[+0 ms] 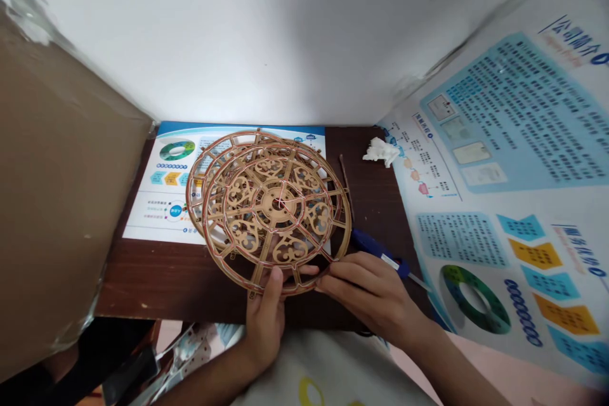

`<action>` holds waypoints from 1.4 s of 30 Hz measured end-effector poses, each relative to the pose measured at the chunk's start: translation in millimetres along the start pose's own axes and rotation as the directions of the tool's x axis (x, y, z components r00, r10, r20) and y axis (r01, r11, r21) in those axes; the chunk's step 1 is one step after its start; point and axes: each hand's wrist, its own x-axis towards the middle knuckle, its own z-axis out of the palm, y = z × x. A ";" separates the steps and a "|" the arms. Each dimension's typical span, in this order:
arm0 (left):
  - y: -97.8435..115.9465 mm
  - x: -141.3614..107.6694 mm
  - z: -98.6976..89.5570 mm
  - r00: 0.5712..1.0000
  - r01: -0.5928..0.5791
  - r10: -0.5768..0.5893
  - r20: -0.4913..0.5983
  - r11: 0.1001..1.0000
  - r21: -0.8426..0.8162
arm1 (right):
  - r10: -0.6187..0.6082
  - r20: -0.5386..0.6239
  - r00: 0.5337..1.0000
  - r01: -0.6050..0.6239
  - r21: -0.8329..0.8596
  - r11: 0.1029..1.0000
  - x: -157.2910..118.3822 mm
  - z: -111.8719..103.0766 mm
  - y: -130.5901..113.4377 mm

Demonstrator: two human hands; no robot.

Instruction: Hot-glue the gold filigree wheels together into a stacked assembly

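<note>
A laser-cut wooden wheel assembly stands tilted above the desk, with at least two ornate spoked discs side by side and thin red lines along its rims and spokes. My left hand grips its lower rim from below, thumb up across the front. My right hand holds the lower right rim, fingers reaching across it. Just above my right hand lies a blue-handled tool with a thin metal end. A thin wooden stick lies beyond the wheel.
A dark wood desk carries a printed sheet under the wheel and crumpled white tissue. A cardboard panel stands at the left, a white wall behind, and a printed poster at the right.
</note>
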 end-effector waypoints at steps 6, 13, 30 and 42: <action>5.3 0.6 4.3 0.998 0.004 -0.003 0.056 1.000 -0.022 | -0.006 -0.004 1.000 0.006 0.005 1.000 3.9 -3.4 -1.9; 9.1 1.8 7.2 0.996 0.027 -0.024 0.085 0.999 -0.038 | -0.018 -0.014 1.000 0.018 0.006 1.000 1.3 -3.2 -1.4; 10.1 0.3 7.7 0.996 0.031 -0.029 0.080 0.999 -0.026 | 0.060 -0.052 0.997 -0.058 0.046 0.997 -0.9 1.2 -4.8; 1.8 -0.4 -0.9 0.999 -0.027 0.027 0.040 1.000 0.015 | 0.178 -0.170 0.969 -0.197 -0.104 0.975 -15.3 -6.7 -7.6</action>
